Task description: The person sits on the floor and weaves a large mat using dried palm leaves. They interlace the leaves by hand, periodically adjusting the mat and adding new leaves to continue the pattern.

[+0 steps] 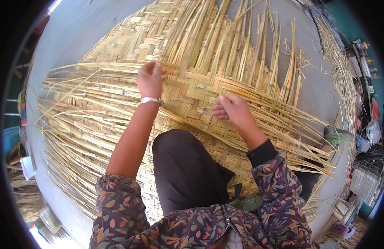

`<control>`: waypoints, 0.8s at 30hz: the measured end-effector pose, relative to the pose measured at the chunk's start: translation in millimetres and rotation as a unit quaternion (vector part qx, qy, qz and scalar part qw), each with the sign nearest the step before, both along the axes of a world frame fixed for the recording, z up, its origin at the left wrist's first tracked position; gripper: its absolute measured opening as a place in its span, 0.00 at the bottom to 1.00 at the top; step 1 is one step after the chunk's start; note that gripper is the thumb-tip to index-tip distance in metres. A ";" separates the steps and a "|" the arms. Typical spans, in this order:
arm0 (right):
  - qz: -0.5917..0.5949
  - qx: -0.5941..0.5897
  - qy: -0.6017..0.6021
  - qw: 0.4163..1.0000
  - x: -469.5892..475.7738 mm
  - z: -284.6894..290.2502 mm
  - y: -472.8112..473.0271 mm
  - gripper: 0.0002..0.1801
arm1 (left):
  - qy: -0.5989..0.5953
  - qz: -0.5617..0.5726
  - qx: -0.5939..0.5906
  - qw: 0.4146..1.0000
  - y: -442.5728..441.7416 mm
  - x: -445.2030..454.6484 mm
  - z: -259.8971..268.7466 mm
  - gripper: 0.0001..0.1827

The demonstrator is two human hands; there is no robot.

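A large woven mat of split cane or reed strips [195, 88] spreads on the floor before me, its weave tightest in the middle. My left hand [151, 77], with a silver-coloured bangle at the wrist, hovers over the weave beside the long loose strips [95, 93] on the left. Its fingers are curled with the thumb against them; whether a strip is between them is unclear. My right hand [232, 107] is above the mat's middle, next to the strips running right [273, 109]. Those fingers are bent too, and their grip is hidden.
My bent knee [185, 168] rests over the mat, with a green shoe [248, 202] beside it. Unwoven strip ends [241, 46] fan out at the far side. Loose straw [341, 74] lies along the right. A wire crate [366, 183] and a white container [28, 167] stand at the sides.
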State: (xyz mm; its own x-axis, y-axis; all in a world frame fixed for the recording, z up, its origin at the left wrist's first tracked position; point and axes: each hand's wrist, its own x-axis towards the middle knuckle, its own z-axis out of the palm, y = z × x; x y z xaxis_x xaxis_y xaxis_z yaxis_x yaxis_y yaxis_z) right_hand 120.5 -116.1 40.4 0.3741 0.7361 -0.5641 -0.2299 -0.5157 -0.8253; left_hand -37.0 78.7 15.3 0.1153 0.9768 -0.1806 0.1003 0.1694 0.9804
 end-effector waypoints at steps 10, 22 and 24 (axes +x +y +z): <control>0.261 0.152 -0.454 0.838 -25.2 -9.4 157.6 0.13 | -0.114 -0.040 -0.158 0.980 57.7 -17.0 7.0 0.09; 0.305 0.108 -0.382 0.865 -17.8 -23.4 191.7 0.13 | -0.157 0.004 -0.145 0.977 30.9 -5.8 -18.5 0.10; 0.287 0.071 -0.301 0.907 -16.2 -27.2 193.0 0.13 | -0.166 0.035 -0.168 0.971 27.6 -2.2 -15.2 0.11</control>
